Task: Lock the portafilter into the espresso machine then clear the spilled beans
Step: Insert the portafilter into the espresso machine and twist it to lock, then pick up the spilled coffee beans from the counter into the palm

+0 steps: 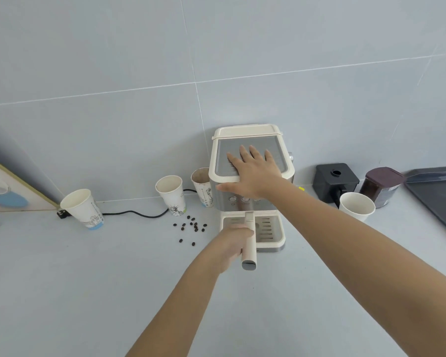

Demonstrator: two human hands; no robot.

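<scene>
A cream and steel espresso machine [281,161] stands against the tiled wall. My right hand [252,173] lies flat on its grey top, fingers spread, thumb over the front edge. The portafilter [249,251] sticks out from under the machine's front, its cream handle pointing toward me over the drip tray [271,228]. My left hand [233,243] is wrapped around that handle; the basket end is hidden under the machine. Several dark coffee beans [192,228] lie scattered on the white counter left of the drip tray.
Three printed paper cups [171,194] stand left of the machine, with a black power cord [137,214] running behind them. On the right are a black box [335,180], a plain white cup [357,206], a jar of beans [380,185] and a dark tray [438,191].
</scene>
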